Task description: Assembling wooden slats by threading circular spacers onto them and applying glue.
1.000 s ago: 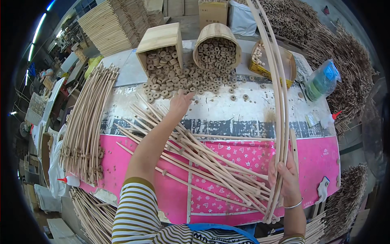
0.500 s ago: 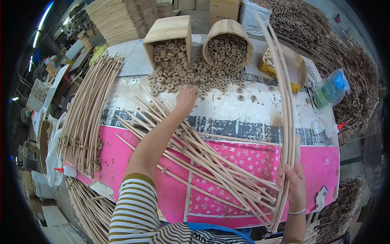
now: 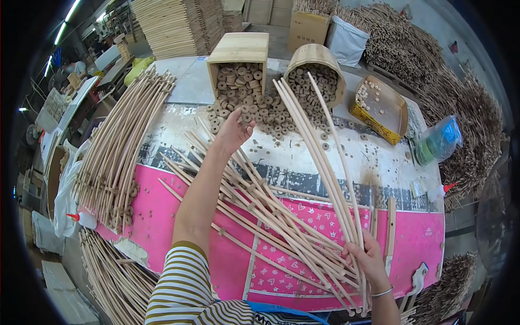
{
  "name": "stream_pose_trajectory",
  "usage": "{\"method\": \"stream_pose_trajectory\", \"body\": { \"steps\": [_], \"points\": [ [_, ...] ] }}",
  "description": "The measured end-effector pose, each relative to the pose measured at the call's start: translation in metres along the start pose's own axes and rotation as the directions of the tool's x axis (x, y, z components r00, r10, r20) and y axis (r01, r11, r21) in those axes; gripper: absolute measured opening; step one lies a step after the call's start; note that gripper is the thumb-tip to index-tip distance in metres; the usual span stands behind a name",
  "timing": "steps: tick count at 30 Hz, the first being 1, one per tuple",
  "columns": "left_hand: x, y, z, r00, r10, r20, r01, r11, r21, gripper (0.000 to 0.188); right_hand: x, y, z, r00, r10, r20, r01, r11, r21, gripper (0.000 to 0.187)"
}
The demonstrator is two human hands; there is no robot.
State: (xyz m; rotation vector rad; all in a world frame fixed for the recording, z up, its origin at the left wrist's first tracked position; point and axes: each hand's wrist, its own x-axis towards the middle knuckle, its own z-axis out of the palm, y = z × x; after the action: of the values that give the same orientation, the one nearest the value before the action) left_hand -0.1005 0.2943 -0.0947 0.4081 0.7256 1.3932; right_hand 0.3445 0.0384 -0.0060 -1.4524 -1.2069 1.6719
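Note:
My left hand (image 3: 234, 134) is at the near edge of a pile of small wooden rings (image 3: 279, 129). Its fingers are curled, with a wooden ring (image 3: 246, 117) between thumb and fingertips. My right hand (image 3: 367, 261) grips the lower part of several long, thin wooden sticks (image 3: 323, 157). They slant up and leftward, their far ends fanned out in front of the round bucket. Under my left forearm and beside the right hand lies a loose heap of similar sticks (image 3: 281, 216), some with a ring fitted on them.
A square wooden bucket (image 3: 238, 47) and a round one (image 3: 317, 57), both tipped over, spill rings. Ringed sticks (image 3: 116, 157) lie stacked at left. A yellow box (image 3: 379, 127) holds pale beads. Glue bottles (image 3: 84, 219) stand at both sides; a plastic-wrapped container (image 3: 439, 141) sits right.
My left hand has drawn back slightly left from the ring pile and turned, a ring now showing in its fingers. The right hand's sticks have swung left and spread apart at the top.

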Motion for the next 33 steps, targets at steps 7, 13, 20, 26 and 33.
{"method": "stream_pose_trajectory", "body": {
  "steps": [7,13,20,26,33],
  "points": [
    [-0.009,0.003,-0.007,1.0,0.029,-0.005,-0.028,0.998,0.063,0.024,0.006,0.016,0.005,0.997,-0.08,-0.012,0.078,0.989,-0.127,0.028],
    [-0.023,0.007,0.0,0.999,0.05,-0.023,-0.044,0.981,0.19,0.026,0.009,0.025,0.003,0.997,-0.073,-0.015,0.069,0.979,-0.191,0.036],
    [-0.029,0.014,-0.006,0.998,0.067,-0.012,-0.061,0.957,0.283,0.026,0.007,0.024,0.003,0.998,-0.066,-0.01,0.062,0.976,-0.211,0.035],
    [-0.033,0.019,-0.011,0.997,0.077,-0.002,-0.073,0.958,0.277,0.026,0.005,0.019,-0.001,0.995,-0.1,0.011,0.1,0.971,-0.217,0.035],
    [-0.037,0.023,-0.014,0.997,0.073,-0.033,-0.057,0.935,0.351,0.026,0.006,0.02,0.0,0.996,-0.092,0.01,0.092,0.966,-0.242,0.031]
  ]
}}
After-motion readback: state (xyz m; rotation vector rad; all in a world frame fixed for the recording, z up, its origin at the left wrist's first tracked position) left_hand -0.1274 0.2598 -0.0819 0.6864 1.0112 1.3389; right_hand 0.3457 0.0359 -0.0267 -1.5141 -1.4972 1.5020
